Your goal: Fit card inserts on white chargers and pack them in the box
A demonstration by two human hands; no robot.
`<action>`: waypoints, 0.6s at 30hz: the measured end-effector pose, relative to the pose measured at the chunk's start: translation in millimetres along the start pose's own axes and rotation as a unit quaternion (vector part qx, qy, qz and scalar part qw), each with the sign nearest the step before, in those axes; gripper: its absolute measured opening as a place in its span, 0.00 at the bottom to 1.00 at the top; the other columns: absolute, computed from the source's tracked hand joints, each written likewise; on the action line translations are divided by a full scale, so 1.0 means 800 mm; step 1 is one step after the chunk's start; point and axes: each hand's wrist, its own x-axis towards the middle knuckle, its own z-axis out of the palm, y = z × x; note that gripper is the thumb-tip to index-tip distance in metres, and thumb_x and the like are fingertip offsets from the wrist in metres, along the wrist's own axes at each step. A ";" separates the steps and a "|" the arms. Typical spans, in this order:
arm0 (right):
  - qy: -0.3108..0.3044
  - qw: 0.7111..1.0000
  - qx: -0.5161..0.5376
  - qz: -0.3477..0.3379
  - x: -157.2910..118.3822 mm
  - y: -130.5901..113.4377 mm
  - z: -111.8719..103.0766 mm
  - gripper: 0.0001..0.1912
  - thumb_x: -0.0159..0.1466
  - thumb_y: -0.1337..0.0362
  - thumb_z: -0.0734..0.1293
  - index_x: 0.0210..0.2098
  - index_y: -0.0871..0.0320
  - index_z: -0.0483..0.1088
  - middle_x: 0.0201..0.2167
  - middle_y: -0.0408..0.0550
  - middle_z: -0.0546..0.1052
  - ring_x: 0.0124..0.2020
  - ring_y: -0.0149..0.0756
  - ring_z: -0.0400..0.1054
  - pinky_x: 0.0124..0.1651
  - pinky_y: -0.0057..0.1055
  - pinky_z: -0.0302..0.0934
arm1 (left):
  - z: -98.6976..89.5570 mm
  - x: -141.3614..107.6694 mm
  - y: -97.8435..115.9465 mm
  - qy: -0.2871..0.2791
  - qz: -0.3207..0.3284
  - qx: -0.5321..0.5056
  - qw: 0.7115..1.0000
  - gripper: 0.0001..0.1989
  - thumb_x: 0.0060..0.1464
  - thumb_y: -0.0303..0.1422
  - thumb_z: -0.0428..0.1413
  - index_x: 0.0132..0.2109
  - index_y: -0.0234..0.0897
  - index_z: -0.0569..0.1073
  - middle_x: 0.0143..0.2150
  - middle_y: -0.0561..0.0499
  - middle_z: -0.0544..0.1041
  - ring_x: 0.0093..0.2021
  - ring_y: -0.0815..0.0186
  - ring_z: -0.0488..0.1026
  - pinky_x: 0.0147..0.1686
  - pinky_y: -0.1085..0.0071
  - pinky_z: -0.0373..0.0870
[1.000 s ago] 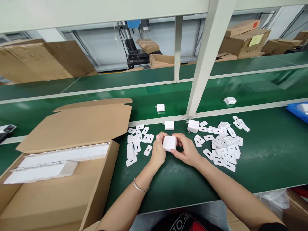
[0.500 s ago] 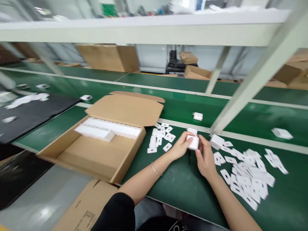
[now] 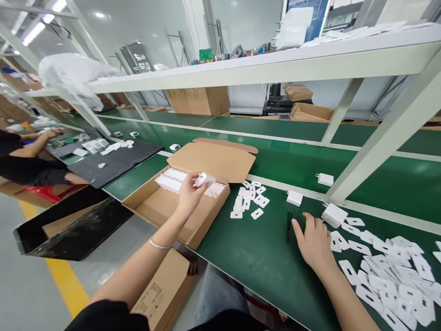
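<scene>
My left hand is closed on a white charger, raised over the open cardboard box. White trays line the far side of that box. My right hand rests on the green table with its fingers spread and nothing in them. Just left of it lies a pair of dark tweezers. Beyond the fingertips are a white charger and a bigger white charger block. Loose white cover plates form a large heap at the right and a small group beside the box.
Another charger lies past the ledge, near a slanted shelf post. A long shelf runs overhead. At the far left a co-worker sits by a black mat. A black bin stands on the floor.
My left hand has carried the charger leftward from above the table to over the box. My right hand has let go of it and come down beside the tweezers. The view has swung left.
</scene>
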 end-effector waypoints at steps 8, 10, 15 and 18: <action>0.022 0.997 0.053 -0.048 0.003 0.007 0.008 0.31 0.74 0.45 0.53 0.61 0.62 0.67 0.51 0.63 0.72 0.55 0.59 0.68 0.62 0.58 0.63 | -0.057 -0.002 -0.070 -0.081 -0.049 0.333 0.938 0.14 0.58 0.38 0.58 0.47 0.34 0.72 0.54 0.36 0.74 0.47 0.48 0.79 0.44 0.57 0.77; 0.022 0.998 0.047 -0.037 0.005 0.011 0.009 0.30 0.74 0.46 0.54 0.60 0.62 0.68 0.51 0.63 0.72 0.55 0.60 0.68 0.61 0.60 0.63 | -0.053 0.002 -0.070 -0.102 -0.056 0.370 0.922 0.15 0.61 0.39 0.56 0.50 0.34 0.72 0.55 0.36 0.74 0.47 0.47 0.79 0.42 0.58 0.76; 0.007 0.995 0.083 -0.060 0.008 0.014 0.009 0.27 0.74 0.49 0.56 0.60 0.63 0.68 0.50 0.62 0.70 0.55 0.56 0.69 0.56 0.50 0.69 | -0.045 0.016 -0.061 -0.133 -0.062 0.454 0.879 0.27 0.65 0.42 0.53 0.62 0.27 0.64 0.57 0.29 0.74 0.50 0.40 0.79 0.41 0.58 0.75; 0.033 0.994 0.060 -0.085 0.008 0.015 0.006 0.22 0.73 0.60 0.55 0.58 0.64 0.70 0.49 0.61 0.70 0.51 0.52 0.69 0.53 0.47 0.69 | -0.045 0.023 -0.049 -0.139 -0.068 0.490 0.858 0.31 0.65 0.45 0.53 0.64 0.22 0.61 0.53 0.27 0.75 0.47 0.39 0.80 0.40 0.59 0.75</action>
